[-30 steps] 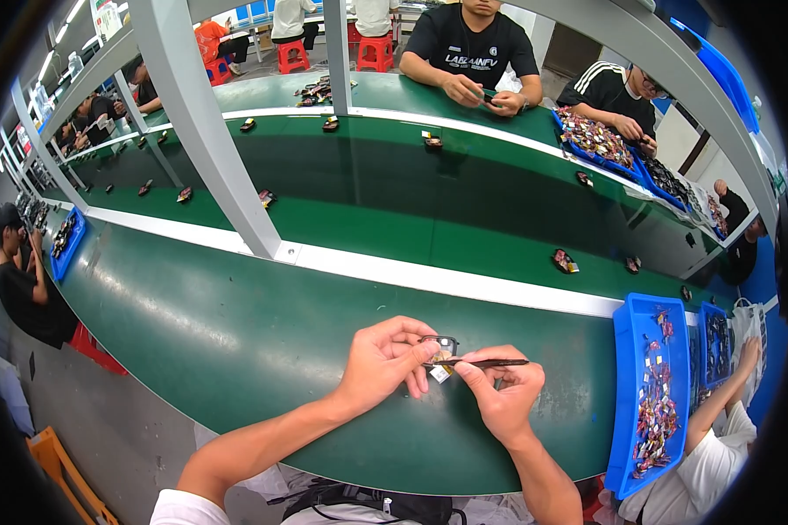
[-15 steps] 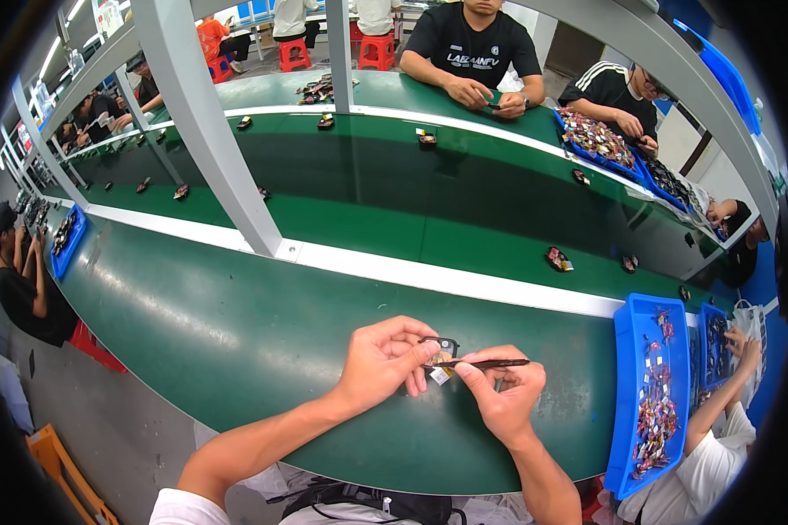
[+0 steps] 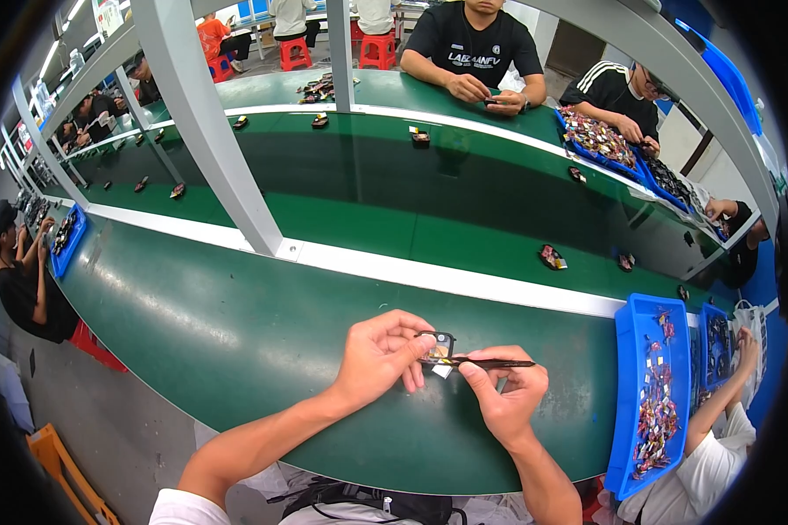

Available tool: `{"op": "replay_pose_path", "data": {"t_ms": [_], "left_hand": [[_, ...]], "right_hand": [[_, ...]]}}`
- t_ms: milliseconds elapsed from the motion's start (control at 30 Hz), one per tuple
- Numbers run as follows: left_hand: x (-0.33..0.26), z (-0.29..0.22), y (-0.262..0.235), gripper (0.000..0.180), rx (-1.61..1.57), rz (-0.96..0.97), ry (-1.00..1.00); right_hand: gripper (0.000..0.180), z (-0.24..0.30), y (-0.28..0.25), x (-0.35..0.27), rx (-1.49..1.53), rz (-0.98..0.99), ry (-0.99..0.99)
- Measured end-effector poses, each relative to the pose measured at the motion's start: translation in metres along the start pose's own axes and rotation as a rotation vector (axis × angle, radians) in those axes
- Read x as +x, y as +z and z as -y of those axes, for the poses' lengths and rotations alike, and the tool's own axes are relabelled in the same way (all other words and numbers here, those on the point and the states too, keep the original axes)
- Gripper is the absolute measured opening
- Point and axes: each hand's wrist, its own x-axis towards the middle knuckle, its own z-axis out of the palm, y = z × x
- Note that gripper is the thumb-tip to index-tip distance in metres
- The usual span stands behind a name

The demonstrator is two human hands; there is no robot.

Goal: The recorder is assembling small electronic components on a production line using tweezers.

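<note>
Belt parts [image 3: 552, 256] beyond the fingers [image 3: 401, 321] slid left — post [image 3: 203, 131] perhaps hiding one.

The counter [image 3: 236, 324] has a smooth, softly shining top, and the belt [image 3: 368, 210] beyond looks glossier. The post [image 3: 201, 122] seems painted metal, the large tray [image 3: 627, 367] smooth plastic, the small case [image 3: 452, 344] and slim piece [image 3: 499, 362] plastic, the sleeve [image 3: 186, 509] matt cloth, the stool [image 3: 377, 51] shiny plastic

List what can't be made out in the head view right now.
All in the head view:
Black case: left side hidden by the left hand; inner details too small.
Slim black tool: tip too small to tell whether it touches the case.
Blue tray: lower parts hidden under the heap.
Black bag: cut off by the lower edge.
</note>
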Motion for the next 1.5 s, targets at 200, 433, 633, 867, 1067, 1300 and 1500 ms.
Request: {"op": "replay_pose_path", "data": {"t_ms": [200, 433, 633, 867, 1067, 1300, 1500], "left_hand": [[0.0, 0.0, -0.001, 0.017, 0.01, -0.005, -0.005], [0.0, 0.003, -0.002, 0.018, 0.019, -0.005, -0.006], [-0.001, 0.004, -0.002, 0.018, 0.027, -0.005, -0.005], [0.0, 0.004, -0.003, 0.019, 0.037, 0.002, -0.046], [0.003, 0.005, -0.005, 0.021, 0.033, 0.035, -0.114], [0.002, 0.005, -0.006, 0.023, 0.135, 0.041, -0.087], [0.001, 0.011, -0.009, 0.02, 0.139, 0.019, -0.086]], "right_hand": [[0.015, 0.002, 0.002, 0.001, -0.02, 0.04, -0.03], [0.016, 0.004, 0.003, 0.002, -0.114, 0.084, -0.107], [0.013, 0.005, 0.004, 0.003, -0.132, 0.095, -0.14], [0.012, 0.004, 0.005, 0.003, -0.12, 0.118, -0.164], [0.011, 0.001, 0.006, 0.002, -0.173, 0.141, -0.245], [0.013, 0.002, 0.007, 0.001, -0.272, 0.167, -0.333], [0.018, 0.0, 0.012, 0.001, -0.231, 0.168, -0.345]]}}
